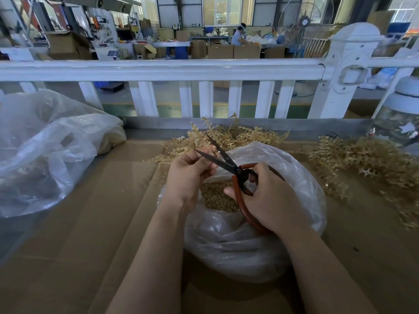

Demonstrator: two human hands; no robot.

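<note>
The scissors (238, 171) look like stiff steel with sharp tips and smooth red loop handles, fairly heavy for their size. The safe hold is the handles, and the right hand (272, 200) grips them there, fingers curled through and around the loops. The blades stand parted in a narrow V. Their long axis runs from the handles near the person up toward the far edge of the table (90, 223), with the tips pointing away and a little left.

At the blades, the left hand (192, 171) pinches a small pale sprig (217, 152) in its fingertips. It is probably thin, light, springy plastic that could flick away when cut, so a pinch close to the cut suits it. Fingers hide most of it, so which way it points cannot be told.

Both hands hover above an open clear bag (249, 245) near the middle of the table, with small gold cuttings (215, 198) inside. Heaps of gold branches (374, 164) lie along the far edge and toward the far right corner. A bigger plastic bag (45, 155) slumps at the left edge, and a white railing (158, 70) runs behind.
</note>
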